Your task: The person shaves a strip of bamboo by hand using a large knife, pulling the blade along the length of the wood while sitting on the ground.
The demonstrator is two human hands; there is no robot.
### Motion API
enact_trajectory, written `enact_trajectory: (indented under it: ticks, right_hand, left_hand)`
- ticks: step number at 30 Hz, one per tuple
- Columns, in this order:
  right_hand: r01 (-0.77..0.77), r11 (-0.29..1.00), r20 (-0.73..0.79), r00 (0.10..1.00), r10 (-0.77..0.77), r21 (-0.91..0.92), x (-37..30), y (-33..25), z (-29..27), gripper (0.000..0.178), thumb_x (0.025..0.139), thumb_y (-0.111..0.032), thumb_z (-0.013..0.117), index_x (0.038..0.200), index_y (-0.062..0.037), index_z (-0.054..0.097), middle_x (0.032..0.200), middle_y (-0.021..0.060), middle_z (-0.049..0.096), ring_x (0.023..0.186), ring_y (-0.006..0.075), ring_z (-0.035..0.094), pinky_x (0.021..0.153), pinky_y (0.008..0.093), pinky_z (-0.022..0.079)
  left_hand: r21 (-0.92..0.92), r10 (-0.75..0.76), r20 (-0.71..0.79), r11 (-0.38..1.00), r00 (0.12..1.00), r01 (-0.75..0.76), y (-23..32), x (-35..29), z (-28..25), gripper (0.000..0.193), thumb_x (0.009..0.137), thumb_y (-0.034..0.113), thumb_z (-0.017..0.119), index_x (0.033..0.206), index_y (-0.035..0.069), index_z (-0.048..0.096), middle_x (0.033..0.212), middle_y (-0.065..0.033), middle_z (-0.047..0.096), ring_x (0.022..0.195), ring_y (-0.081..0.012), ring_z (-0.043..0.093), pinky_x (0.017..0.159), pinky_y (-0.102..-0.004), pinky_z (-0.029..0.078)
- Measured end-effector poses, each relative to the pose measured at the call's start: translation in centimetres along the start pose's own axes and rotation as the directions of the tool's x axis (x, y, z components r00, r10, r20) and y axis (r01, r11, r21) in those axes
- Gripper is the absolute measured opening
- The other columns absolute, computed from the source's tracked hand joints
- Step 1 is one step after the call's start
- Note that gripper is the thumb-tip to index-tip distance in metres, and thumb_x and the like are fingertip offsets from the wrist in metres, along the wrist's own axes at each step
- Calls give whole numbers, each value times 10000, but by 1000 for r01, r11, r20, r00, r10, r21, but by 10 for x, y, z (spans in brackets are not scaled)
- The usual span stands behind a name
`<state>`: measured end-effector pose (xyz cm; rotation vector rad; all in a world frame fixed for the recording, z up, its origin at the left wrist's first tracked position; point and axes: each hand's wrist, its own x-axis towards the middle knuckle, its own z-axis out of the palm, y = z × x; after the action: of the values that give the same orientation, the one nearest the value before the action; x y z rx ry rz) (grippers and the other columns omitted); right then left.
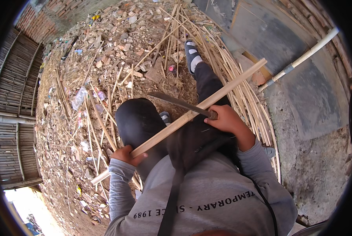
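A long, pale split-bamboo strip [162,136] slants across my lap, its lower end at the left and its upper end at the far right. Near the lower end, my left hand [125,155] is closed round it, the thumb lying along its near side. My right hand [228,119] grips the short handle of a machete [176,101]. The dark blade points left and away from me and crosses the strip close to the handle; whether its edge touches the bamboo I cannot tell. My dark-trousered knees are bent beneath the strip.
Many thin bamboo strips [239,88] lie in a long pile on the right, beside a grey concrete slab [298,157]. A pale pole [305,55] leans there. Rubble and plastic scraps cover the ground. Several loose sticks [101,129] lie left, before a woven bamboo wall [14,78].
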<state>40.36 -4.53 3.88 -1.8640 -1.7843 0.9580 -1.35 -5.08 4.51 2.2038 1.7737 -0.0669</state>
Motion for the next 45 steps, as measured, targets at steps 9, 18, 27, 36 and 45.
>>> enact_trajectory:
  ticks: [9, 18, 27, 36, 45]
  right_hand:
    - [-130, 987, -160, 981, 114, -99, -16, 10, -21, 328, 784, -342, 801, 896, -57, 683, 768, 179, 668, 777, 395, 660, 684, 465, 500]
    - [-220, 966, -290, 941, 174, -136, -12, 18, -49, 329, 797, -336, 791, 962, -66, 698, 799, 173, 685, 786, 389, 673, 698, 450, 512]
    - [-162, 966, -45, 987, 157, -200, -8, -2, -25, 319, 783, -360, 799, 915, -88, 698, 781, 153, 684, 793, 386, 670, 695, 476, 505]
    - [-230, 971, -246, 947, 207, -69, -3, 19, -34, 363, 786, -334, 796, 1058, -106, 719, 898, 168, 720, 883, 382, 689, 770, 456, 534]
    - [-249, 963, -252, 943, 218, -99, -9, 15, -45, 366, 784, -327, 801, 1059, -98, 723, 910, 176, 722, 880, 383, 689, 764, 460, 534]
  left_hand:
    - [-125, 13, -39, 992, 999, -18, -3, 1, 5, 683, 680, 693, 788, 746, 29, 639, 600, -173, 607, 588, -380, 649, 568, -459, 509]
    - [-146, -18, 39, 989, 999, 23, -3, 3, -4, 686, 661, 689, 795, 764, 21, 679, 626, -174, 630, 644, -369, 677, 615, -440, 532]
    - [-120, -25, 102, 992, 995, 37, -3, 5, -8, 685, 668, 687, 790, 795, 22, 691, 677, -189, 655, 690, -383, 681, 658, -452, 536]
    - [-103, -87, 123, 990, 989, 100, 4, 7, -12, 742, 614, 716, 810, 805, 7, 703, 693, -188, 664, 720, -386, 697, 671, -440, 543]
    - [-135, -32, 101, 990, 994, 46, -1, 7, -11, 726, 611, 697, 824, 779, 3, 692, 665, -186, 647, 680, -386, 685, 644, -444, 533]
